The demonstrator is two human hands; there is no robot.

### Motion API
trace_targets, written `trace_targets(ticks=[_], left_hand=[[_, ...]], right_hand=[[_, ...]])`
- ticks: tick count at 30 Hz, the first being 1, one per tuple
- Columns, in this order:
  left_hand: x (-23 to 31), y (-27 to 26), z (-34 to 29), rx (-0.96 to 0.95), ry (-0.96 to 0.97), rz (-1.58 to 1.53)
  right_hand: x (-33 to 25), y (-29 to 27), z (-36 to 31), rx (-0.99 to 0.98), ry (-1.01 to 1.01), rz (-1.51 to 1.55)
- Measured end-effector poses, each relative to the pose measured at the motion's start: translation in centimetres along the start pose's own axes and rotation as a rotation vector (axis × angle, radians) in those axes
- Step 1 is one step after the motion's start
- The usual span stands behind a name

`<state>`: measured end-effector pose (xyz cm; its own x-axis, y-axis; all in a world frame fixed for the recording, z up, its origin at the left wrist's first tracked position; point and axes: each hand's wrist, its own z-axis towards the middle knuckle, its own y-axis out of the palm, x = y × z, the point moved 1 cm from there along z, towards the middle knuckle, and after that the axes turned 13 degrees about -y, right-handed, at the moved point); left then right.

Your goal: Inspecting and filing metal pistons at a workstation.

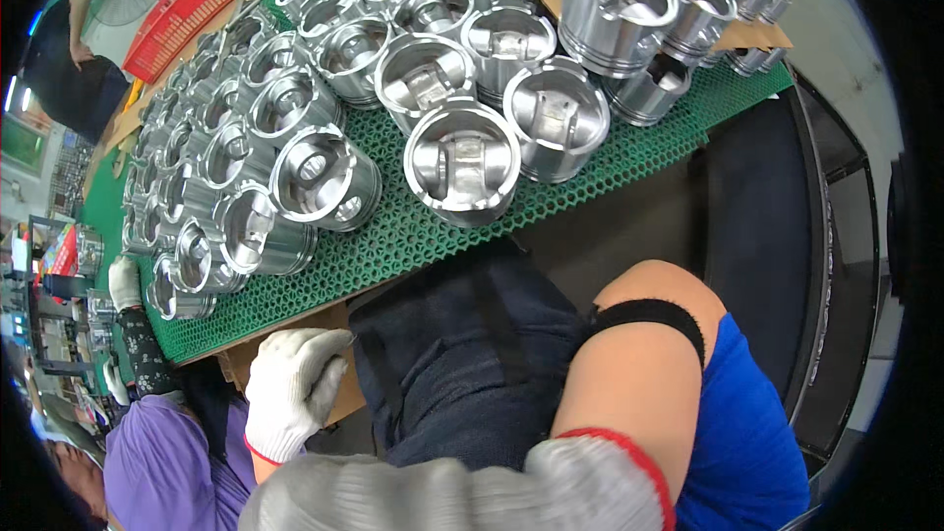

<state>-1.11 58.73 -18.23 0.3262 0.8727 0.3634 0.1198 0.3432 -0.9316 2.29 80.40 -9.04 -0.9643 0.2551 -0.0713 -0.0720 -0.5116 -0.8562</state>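
Observation:
My left hand (pixel 295 385), in a white knit glove with a red cuff, is over my lap beside the table's near edge. Its fingers are curled in toward the thumb, and nothing shows between them. Close to the camera, my right hand (pixel 393 497) reaches across the bottom, in the same kind of glove. It is smeared by motion and its fingers cannot be made out. Neither hand touches the metal pistons. The nearest piston (pixel 462 165) stands open end up on a green perforated mat (pixel 413 254). Another piston (pixel 324 180) leans to its left.
Many more pistons crowd the mat, some stacked on cardboard (pixel 757 36) at the back right. A red plastic crate (pixel 197 15) lies at the far left. A co-worker in purple (pixel 162 462) sits close on my left, a gloved hand (pixel 125 283) at the mat's edge. A person stands beyond.

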Motion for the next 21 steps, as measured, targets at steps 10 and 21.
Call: trace_targets(ticks=[10, 21], left_hand=[[-0.5, -1.5, 4.0, 0.165, 0.025, -0.161], [-7.9, -0.7, 0.2, 0.251, 0.039, -0.479]], right_hand=[[8.0, -3.7, 2.8, -0.106, 0.1, 0.884], [11.5, -3.8, 5.6, -0.505, 0.154, -0.166]])
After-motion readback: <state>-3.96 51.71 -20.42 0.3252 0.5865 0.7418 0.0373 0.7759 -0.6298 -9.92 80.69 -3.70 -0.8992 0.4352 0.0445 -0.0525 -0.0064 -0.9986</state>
